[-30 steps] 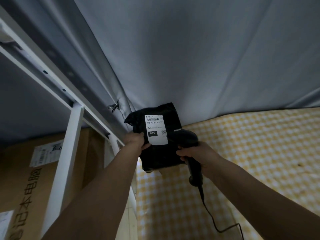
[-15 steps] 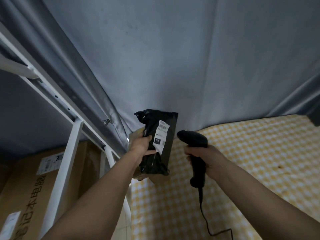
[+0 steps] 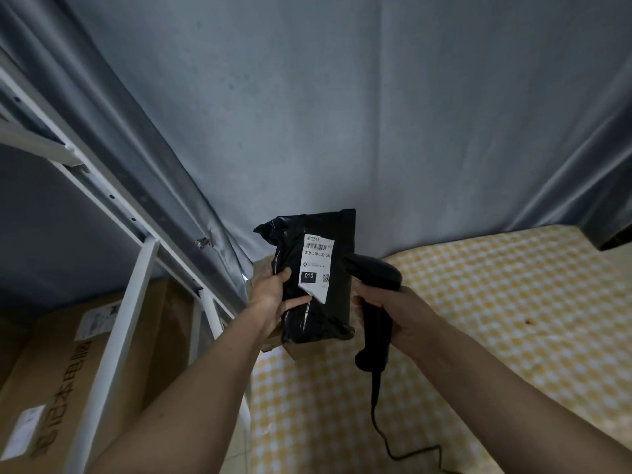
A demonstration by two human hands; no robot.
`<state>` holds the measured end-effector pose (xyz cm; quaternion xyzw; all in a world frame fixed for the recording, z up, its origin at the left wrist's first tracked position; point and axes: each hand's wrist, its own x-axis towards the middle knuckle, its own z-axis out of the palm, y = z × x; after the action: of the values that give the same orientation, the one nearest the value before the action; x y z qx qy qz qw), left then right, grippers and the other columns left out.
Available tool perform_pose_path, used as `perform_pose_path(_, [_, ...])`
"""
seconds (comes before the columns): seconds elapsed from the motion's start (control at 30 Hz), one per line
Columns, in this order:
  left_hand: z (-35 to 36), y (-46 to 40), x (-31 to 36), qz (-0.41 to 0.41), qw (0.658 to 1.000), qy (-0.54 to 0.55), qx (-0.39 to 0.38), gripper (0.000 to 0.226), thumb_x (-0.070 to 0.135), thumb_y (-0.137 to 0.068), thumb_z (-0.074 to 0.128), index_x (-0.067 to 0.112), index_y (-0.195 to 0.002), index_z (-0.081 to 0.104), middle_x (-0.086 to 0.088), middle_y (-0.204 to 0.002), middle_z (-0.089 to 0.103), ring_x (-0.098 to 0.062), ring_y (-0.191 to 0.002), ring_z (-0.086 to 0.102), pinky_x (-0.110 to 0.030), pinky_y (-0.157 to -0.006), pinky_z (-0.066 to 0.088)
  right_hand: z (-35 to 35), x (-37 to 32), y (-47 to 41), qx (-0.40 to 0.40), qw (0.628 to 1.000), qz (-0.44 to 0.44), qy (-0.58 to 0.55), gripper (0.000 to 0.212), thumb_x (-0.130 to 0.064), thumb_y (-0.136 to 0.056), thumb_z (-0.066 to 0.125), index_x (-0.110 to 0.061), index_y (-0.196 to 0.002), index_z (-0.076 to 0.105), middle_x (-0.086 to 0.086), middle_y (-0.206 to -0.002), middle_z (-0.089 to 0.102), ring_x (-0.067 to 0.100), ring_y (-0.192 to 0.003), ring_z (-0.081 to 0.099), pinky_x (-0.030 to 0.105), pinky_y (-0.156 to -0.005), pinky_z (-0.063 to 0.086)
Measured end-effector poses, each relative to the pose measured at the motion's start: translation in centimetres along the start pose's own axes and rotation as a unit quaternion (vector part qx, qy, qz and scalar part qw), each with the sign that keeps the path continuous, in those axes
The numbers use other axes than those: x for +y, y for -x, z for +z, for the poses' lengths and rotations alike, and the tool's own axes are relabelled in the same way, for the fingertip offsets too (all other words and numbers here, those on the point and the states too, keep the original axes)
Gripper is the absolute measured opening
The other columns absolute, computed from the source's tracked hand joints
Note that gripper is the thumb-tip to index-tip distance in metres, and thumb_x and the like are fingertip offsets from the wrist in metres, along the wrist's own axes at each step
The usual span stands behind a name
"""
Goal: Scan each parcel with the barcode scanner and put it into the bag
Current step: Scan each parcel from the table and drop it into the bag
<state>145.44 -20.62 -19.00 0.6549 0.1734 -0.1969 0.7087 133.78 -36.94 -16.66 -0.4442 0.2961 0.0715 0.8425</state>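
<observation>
Left hand (image 3: 270, 295) grips parcel (image 3: 318, 278) above checked cloth (image 3: 478, 319), grey curtain (image 3: 342, 114) behind.

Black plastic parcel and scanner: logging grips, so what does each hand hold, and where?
Left hand grips the black plastic parcel by its left edge; right hand grips the black barcode scanner by its handle.

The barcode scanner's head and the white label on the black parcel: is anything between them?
Nothing: in the head view the barcode scanner faces the white label across bare black parcel film.
</observation>
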Motion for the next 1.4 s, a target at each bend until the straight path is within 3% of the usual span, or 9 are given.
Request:
perform_pose_path(0.13, [0.4, 1.1, -0.4, -0.004, 1.000, 0.014, -0.011, 0.015, 0.009, -0.103, 0.042, 0.018, -0.108, 0.053, -0.014, -0.118, 0.063, -0.030, -0.102, 0.062, -0.049, -0.083, 0.056, -0.3, -0.1, 0.6, -0.006, 1.000, 0.006, 0.000, 0.006, -0.003, -0.082, 0.068, -0.001, -0.086, 0.065, 0.009, -0.067, 0.064, 0.021, -0.062, 0.058, 0.034, -0.070, 0.048])
perform_pose_path(0.3, [0.4, 1.7, -0.7, -0.008, 1.000, 0.019, -0.010, 0.024, 0.011, -0.103, 0.042, 0.012, -0.125, 0.052, -0.016, -0.120, 0.063, -0.033, -0.106, 0.062, -0.047, -0.083, 0.055, -0.3, -0.1, 1.1, -0.009, 1.000, 0.002, -0.010, 0.004, -0.003, -0.083, 0.067, -0.001, -0.083, 0.065, 0.009, -0.067, 0.062, 0.021, -0.063, 0.057, 0.033, -0.069, 0.047])
perform_pose_path(0.57, [1.3, 2.1, -0.3, 0.002, 1.000, -0.005, -0.029, 0.020, 0.013, -0.104, 0.040, 0.016, -0.120, 0.050, -0.012, -0.108, 0.064, -0.029, -0.092, 0.064, -0.049, -0.086, 0.054, -1.1, 0.3, 1.4, 0.001, 0.999, -0.021, 0.035, 0.007, -0.002, -0.079, 0.070, 0.000, -0.085, 0.067, 0.010, -0.070, 0.064, 0.020, -0.064, 0.058, 0.033, -0.070, 0.049])
perform_pose_path(0.73, [4.5, 1.3, -0.3, -0.017, 0.994, -0.093, -0.051, 0.026, 0.015, -0.103, 0.043, 0.012, -0.129, 0.050, -0.011, -0.102, 0.064, -0.028, -0.085, 0.064, -0.045, -0.068, 0.060, -2.6, 0.7, 1.4, 0.088, 0.994, -0.055, 0.024, 0.009, 0.004, -0.078, 0.071, -0.001, -0.082, 0.064, 0.011, -0.073, 0.058, 0.021, -0.065, 0.052, 0.030, -0.063, 0.043])
perform_pose_path(0.83, [6.8, 0.8, -0.9, -0.035, 0.985, -0.146, -0.086, 0.021, 0.015, -0.103, 0.043, 0.011, -0.122, 0.052, -0.011, -0.097, 0.063, -0.031, -0.089, 0.063, -0.045, -0.068, 0.058, -4.2, 0.8, 1.5, 0.154, 0.986, -0.065, 0.018, 0.013, 0.004, -0.077, 0.072, 0.000, -0.085, 0.063, 0.010, -0.072, 0.058, 0.021, -0.064, 0.052, 0.032, -0.064, 0.043])
perform_pose_path(0.93, [9.4, 0.2, -2.1, -0.059, 0.973, -0.188, -0.125, 0.024, 0.016, -0.103, 0.043, 0.010, -0.125, 0.052, -0.013, -0.103, 0.061, -0.034, -0.094, 0.060, -0.048, -0.074, 0.057, -6.5, 0.8, 1.9, 0.216, 0.973, -0.079, 0.010, 0.012, 0.003, -0.076, 0.073, 0.000, -0.078, 0.062, 0.011, -0.065, 0.053, 0.021, -0.059, 0.048, 0.035, -0.067, 0.039])
perform_pose_path(1.1, [14.8, 0.1, -5.0, -0.080, 0.946, -0.255, -0.184, 0.035, 0.020, -0.103, 0.044, 0.012, -0.137, 0.046, -0.014, -0.129, 0.053, -0.034, -0.100, 0.060, -0.034, -0.055, 0.060, -10.9, 1.4, 4.2, 0.297, 0.949, -0.101, -0.044, 0.012, 0.006, -0.077, 0.070, -0.001, -0.076, 0.061, 0.010, -0.062, 0.051, 0.021, -0.058, 0.045, 0.035, -0.065, 0.037])
perform_pose_path(1.23, [18.9, 2.2, -6.8, -0.076, 0.931, -0.277, -0.225, 0.034, 0.016, -0.101, 0.045, 0.014, -0.135, 0.048, -0.013, -0.128, 0.052, -0.035, -0.105, 0.059, -0.041, -0.069, 0.059, -14.8, 1.8, 7.3, 0.339, 0.931, -0.109, -0.082, 0.012, 0.004, -0.076, 0.072, -0.002, -0.082, 0.064, 0.009, -0.071, 0.057, 0.022, -0.064, 0.053, 0.031, -0.063, 0.042])
perform_pose_path(1.4, [24.1, 6.7, -9.3, -0.061, 0.914, -0.300, -0.267, 0.030, 0.018, -0.102, 0.044, 0.011, -0.131, 0.050, -0.012, -0.120, 0.052, -0.036, -0.105, 0.058, -0.040, -0.071, 0.057, -20.3, 2.4, 11.8, 0.374, 0.908, -0.133, -0.135, 0.013, 0.003, -0.077, 0.072, -0.002, -0.087, 0.064, 0.008, -0.074, 0.059, 0.023, -0.066, 0.056, 0.032, -0.064, 0.043])
